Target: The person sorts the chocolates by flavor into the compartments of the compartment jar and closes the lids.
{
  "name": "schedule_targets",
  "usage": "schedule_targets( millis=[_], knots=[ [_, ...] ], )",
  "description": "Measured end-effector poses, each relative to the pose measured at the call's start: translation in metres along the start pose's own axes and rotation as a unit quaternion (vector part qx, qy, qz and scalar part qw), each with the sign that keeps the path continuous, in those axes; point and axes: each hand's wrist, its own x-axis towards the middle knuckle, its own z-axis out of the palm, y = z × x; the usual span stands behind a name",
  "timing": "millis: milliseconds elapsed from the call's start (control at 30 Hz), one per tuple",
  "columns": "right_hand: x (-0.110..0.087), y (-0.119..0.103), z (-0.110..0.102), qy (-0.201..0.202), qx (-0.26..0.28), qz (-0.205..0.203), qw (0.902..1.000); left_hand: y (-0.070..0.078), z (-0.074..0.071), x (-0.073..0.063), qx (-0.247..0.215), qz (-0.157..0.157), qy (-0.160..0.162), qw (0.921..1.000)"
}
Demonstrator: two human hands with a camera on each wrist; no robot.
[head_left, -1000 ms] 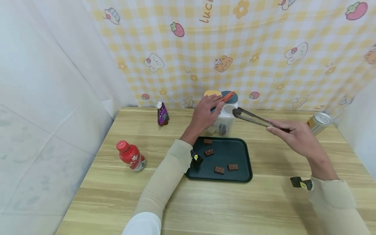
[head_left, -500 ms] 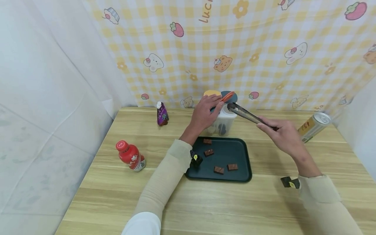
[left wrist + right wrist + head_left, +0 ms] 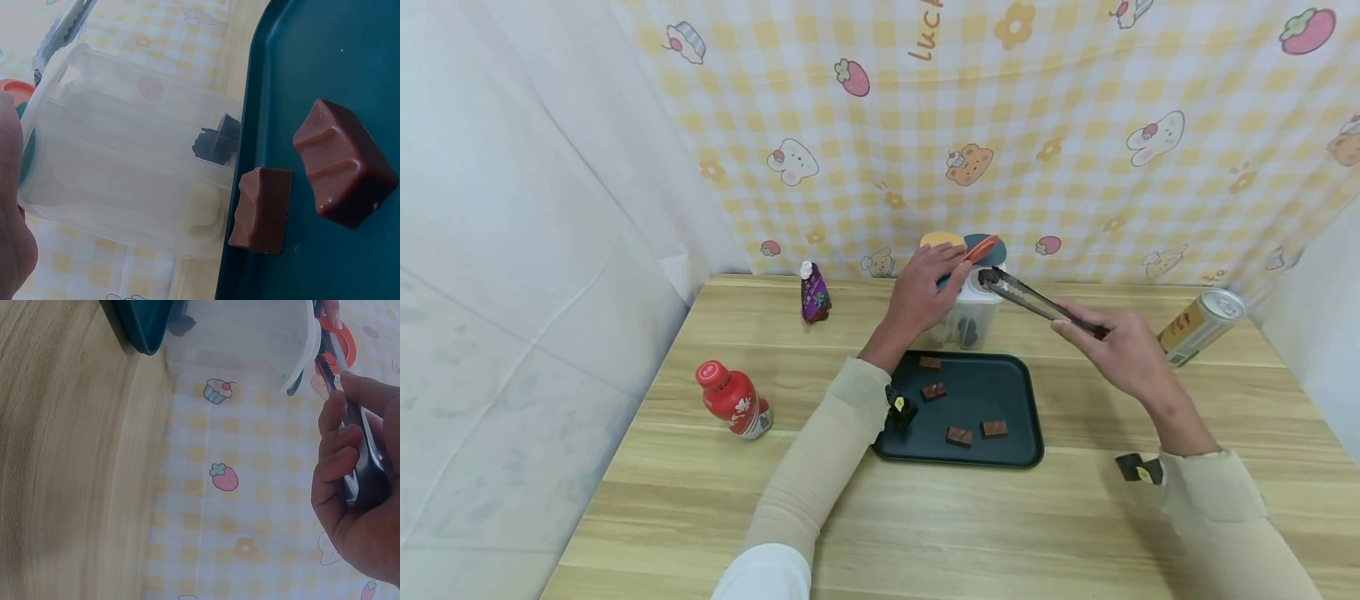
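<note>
My left hand point(image 3: 921, 292) lies over the top of a clear plastic storage container point(image 3: 983, 323), its thumb and fingers holding a raised orange lid point(image 3: 982, 247). In my right hand point(image 3: 1122, 346) I grip metal tongs point(image 3: 1037, 302), their jaws close together at the container's uncovered opening. Something dark shows at the tong tips; I cannot tell whether it is a piece held there. Inside the container, dark pieces point(image 3: 215, 142) and a pale piece point(image 3: 204, 204) sit at the bottom, seen through the wall in the left wrist view.
A dark green tray point(image 3: 1000, 379) with several chocolate pieces point(image 3: 958, 436) lies in front of the container. At left stand a red bottle point(image 3: 736, 400) and a purple pouch point(image 3: 814, 296). A can point(image 3: 1198, 329) stands behind my right hand, and a patterned cloth point(image 3: 880, 125) hangs behind.
My right hand has moved left with the tongs, bringing their tips from beside the container to its opening, then slightly lower. My left hand stays at the orange lid.
</note>
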Motion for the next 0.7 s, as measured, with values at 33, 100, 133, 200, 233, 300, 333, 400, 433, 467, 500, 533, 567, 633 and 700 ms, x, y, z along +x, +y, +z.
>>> schedule_targets(
  millis=[33, 100, 133, 200, 233, 300, 333, 400, 433, 467, 500, 533, 567, 633, 700],
  knots=[
    [-0.0001, -0.0001, -0.0002, -0.001, -0.003, 0.002, 1.0000, -0.0002, 0.0002, 0.0000, -0.001, 0.001, 0.001, 1.0000],
    [-0.0002, -0.0005, -0.0006, -0.002, -0.008, 0.006, 1.0000, -0.0005, 0.0005, -0.0001, -0.003, 0.002, 0.004, 1.0000],
    [-0.0001, -0.0006, -0.0009, -0.003, -0.010, 0.007, 0.9999, -0.0005, 0.0006, -0.0002, -0.004, 0.003, 0.005, 1.0000],
    [0.0002, -0.0004, -0.0014, -0.006, -0.014, 0.008, 0.9999, -0.0009, 0.0012, -0.0002, -0.004, 0.005, 0.007, 1.0000],
    [0.0003, -0.0004, -0.0017, -0.007, -0.015, 0.010, 0.9998, -0.0011, 0.0014, -0.0003, -0.003, 0.005, 0.007, 1.0000],
    [0.0005, -0.0005, -0.0022, -0.010, -0.018, 0.011, 0.9997, -0.0010, 0.0016, -0.0004, -0.002, 0.005, 0.007, 1.0000],
    [0.0006, -0.0004, -0.0023, -0.011, -0.019, 0.012, 0.9997, -0.0009, 0.0016, -0.0004, -0.002, 0.005, 0.006, 1.0000],
    [0.0007, -0.0003, -0.0025, -0.012, -0.022, 0.013, 0.9996, -0.0010, 0.0017, -0.0004, -0.001, 0.003, 0.004, 1.0000],
    [0.0008, -0.0003, -0.0025, -0.012, -0.024, 0.012, 0.9996, -0.0008, 0.0015, -0.0004, -0.001, 0.003, 0.003, 1.0000],
    [0.0009, -0.0002, -0.0024, -0.012, -0.025, 0.011, 0.9996, -0.0008, 0.0015, -0.0003, -0.002, 0.000, 0.002, 1.0000],
    [0.0009, -0.0002, -0.0024, -0.012, -0.026, 0.010, 0.9995, -0.0007, 0.0014, -0.0002, -0.001, 0.000, 0.001, 1.0000],
    [0.0009, 0.0000, -0.0024, -0.012, -0.027, 0.010, 0.9995, -0.0007, 0.0013, -0.0002, 0.000, -0.001, 0.000, 1.0000],
    [0.0008, -0.0001, -0.0025, -0.012, -0.027, 0.010, 0.9995, -0.0006, 0.0012, -0.0001, 0.000, -0.002, -0.001, 1.0000],
    [0.0003, 0.0000, -0.0026, -0.010, -0.027, 0.008, 0.9996, -0.0003, 0.0010, 0.0000, 0.001, -0.001, 0.000, 1.0000],
    [-0.0008, 0.0004, -0.0028, -0.007, -0.025, 0.004, 0.9997, -0.0002, 0.0009, -0.0003, 0.001, 0.000, 0.003, 1.0000]
  ],
)
